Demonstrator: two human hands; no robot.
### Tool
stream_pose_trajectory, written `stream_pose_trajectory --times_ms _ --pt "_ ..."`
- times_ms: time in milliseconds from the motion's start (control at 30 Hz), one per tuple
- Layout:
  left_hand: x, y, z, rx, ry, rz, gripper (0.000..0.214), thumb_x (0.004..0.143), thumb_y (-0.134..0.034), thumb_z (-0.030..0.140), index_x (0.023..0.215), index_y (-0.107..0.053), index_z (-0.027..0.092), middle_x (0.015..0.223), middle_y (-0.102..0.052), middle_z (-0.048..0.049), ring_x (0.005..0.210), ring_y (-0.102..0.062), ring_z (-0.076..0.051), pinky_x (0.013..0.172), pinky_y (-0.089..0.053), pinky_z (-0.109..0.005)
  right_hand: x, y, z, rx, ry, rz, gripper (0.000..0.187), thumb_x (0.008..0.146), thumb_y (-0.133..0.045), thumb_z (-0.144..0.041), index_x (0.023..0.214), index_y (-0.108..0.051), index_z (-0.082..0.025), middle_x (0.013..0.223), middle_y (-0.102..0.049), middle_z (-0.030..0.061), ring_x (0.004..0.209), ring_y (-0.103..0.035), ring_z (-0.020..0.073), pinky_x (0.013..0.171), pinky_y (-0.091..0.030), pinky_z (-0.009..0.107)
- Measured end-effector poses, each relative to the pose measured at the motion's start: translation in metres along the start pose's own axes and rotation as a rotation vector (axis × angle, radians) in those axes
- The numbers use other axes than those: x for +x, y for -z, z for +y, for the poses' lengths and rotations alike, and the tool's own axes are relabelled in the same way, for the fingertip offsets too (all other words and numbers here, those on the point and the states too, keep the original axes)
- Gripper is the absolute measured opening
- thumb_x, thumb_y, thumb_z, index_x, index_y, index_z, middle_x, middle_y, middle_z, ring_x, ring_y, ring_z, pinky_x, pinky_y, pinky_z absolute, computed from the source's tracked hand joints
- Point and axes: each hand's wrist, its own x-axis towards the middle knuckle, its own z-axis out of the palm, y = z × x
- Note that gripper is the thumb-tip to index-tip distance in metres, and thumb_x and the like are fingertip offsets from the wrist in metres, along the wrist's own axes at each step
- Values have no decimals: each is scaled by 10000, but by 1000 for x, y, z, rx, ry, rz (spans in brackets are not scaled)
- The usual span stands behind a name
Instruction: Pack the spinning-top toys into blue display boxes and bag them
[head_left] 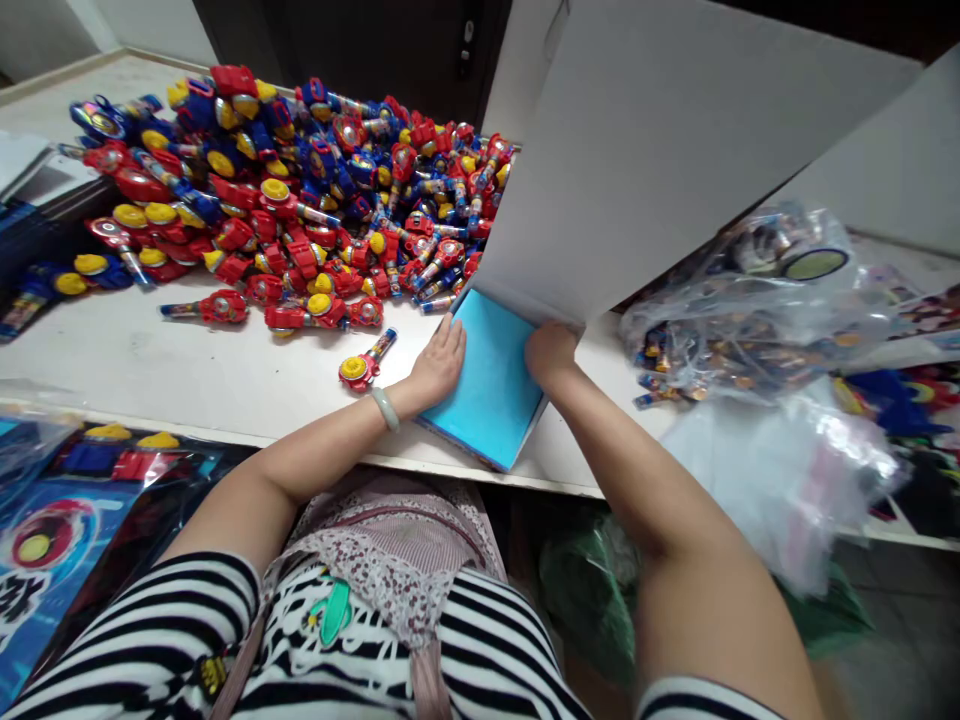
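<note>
A shallow box with a bright blue sheet (491, 375) filling it lies on the table in front of me. Its large pale lid (660, 140) stands raised behind it. My left hand (441, 362) rests along the left edge of the box, fingers stretched out and close together. At the far right corner, my right hand (551, 355) presses down against the blue sheet with its fingers curled under. Whatever those curled fingers hold, if anything, is hidden. Nearest to my left hand lies one red toy (358, 372) with a yellow disc and a small tube attached.
A big heap of red and blue toys (300, 190) with yellow discs spreads over the white table (150, 350) at the left. Clear plastic bags (735, 310) of small items stand at the right. Printed blue packaging (52, 560) sits at the lower left.
</note>
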Motion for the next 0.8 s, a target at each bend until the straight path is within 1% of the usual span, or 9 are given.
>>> stream_pose_trajectory --times_ms 100,233,333,433,533,600,700,733,800 --pt "5 0 9 131 -2 -152 550 936 -279 18 1435 -491 -76 1515 -439 -342 1484 -415 -370 1206 -358 -606 2 -17 -22 -69 -108 -77 445 955 -401 -175 1143 -697 99 1206 -635 403 1140 -653 459 855 -553 609" --pt "7 2 20 280 19 -279 557 930 -238 -11 1405 -476 -178 1474 -432 -402 1419 -487 -415 1121 -444 -564 -1 -13 -31 -63 -107 -156 399 952 -455 -154 1194 -695 52 1127 -698 347 1127 -685 427 885 -567 574" --pt "8 1 24 356 -32 -299 559 934 -231 -14 1412 -470 -179 1475 -431 -401 1411 -491 -425 1112 -442 -556 -15 -10 -38 -16 -3 -140 500 1016 -417 -265 1458 -535 -63 1375 -616 293 1323 -587 381 1011 -539 496" --pt "13 2 27 373 -18 -309 537 949 -258 14 1389 -496 -181 1472 -444 -401 1397 -498 -429 1102 -440 -544 -32 -19 -48 13 65 -125 602 1045 -347 -369 1599 -325 -135 1641 -350 216 1500 -375 392 1101 -481 519" --pt "12 18 20 232 -76 -307 482 959 -342 59 1358 -565 -94 1426 -538 -338 1323 -564 -365 1070 -467 -473 -39 -29 -48 17 85 -131 623 1050 -312 -395 1613 -287 -131 1677 -278 199 1521 -322 414 1112 -458 554" --pt "1 39 5 52 -143 -208 439 974 -444 147 1379 -575 39 1370 -607 -236 1258 -590 -295 1065 -473 -417 -37 -30 -40 13 112 -145 628 1046 -328 -427 1602 -320 -136 1664 -309 198 1508 -351 413 1137 -421 584" --pt "-35 75 -32 -45 116 75 464 964 -588 342 1372 -552 125 1305 -611 -183 1230 -557 -288 1093 -444 -439 -31 -20 -30 67 172 -130 575 1015 -420 -416 1501 -494 -118 1576 -456 217 1422 -480 411 1144 -401 621" --pt "-50 84 -46 -21 284 110 493 937 -635 405 1331 -564 116 1286 -602 -193 1229 -542 -312 1090 -437 -469 -30 -15 -32 144 236 -70 539 1003 -445 -399 1449 -555 -118 1533 -510 217 1391 -519 397 1144 -412 608" --pt "-77 95 -68 22 555 17 542 866 -712 500 1211 -597 98 1240 -594 -207 1207 -533 -356 1056 -444 -500 -30 -3 -48 378 433 101 465 995 -462 -383 1359 -634 -149 1443 -600 194 1342 -574 350 1136 -454 558"
